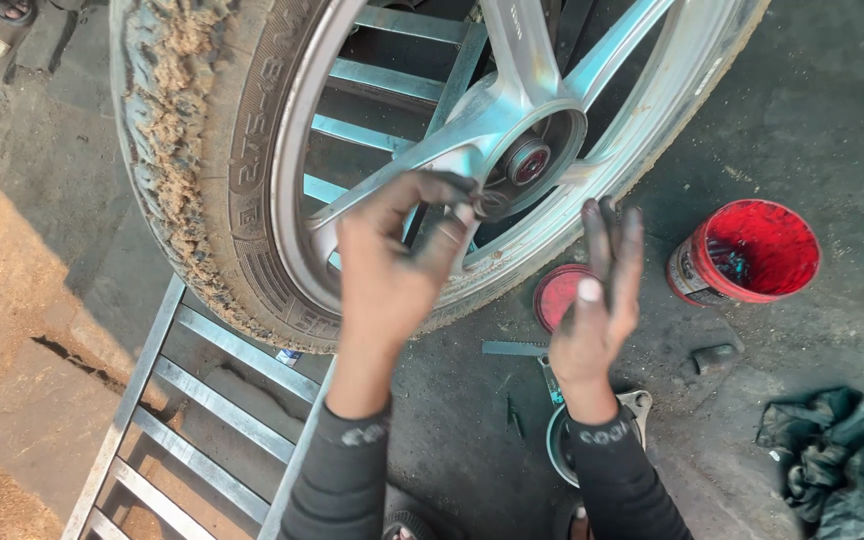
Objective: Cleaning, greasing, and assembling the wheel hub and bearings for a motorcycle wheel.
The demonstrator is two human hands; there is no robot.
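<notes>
Left hand: you're holding your left hand [392,262] up in front of the wheel's spokes, fingers curled in, pinching a small dark round part [492,204] at your fingertips.
Small part: it's sitting just below and left of the wheel hub [529,161], close to it; whether it's touching the hub, I can't tell.
Right hand: your right hand [600,305] is hanging open beside the rim, grease-blackened fingers straight and together, gripping nothing.
Wheel: the alloy wheel [297,170] with its mud-caked tyre [187,150] is lying across a grey metal rack [202,400], hub facing up at you.
Grease tub: a red tub [747,255] is standing open on the concrete, to the right of your right hand and apart from it.
Lid: a red lid [555,292] is lying flat, just left of your right hand and partly behind it.
Rag: a dark crumpled rag [837,455] is lying at the lower right, well apart from both hands.
</notes>
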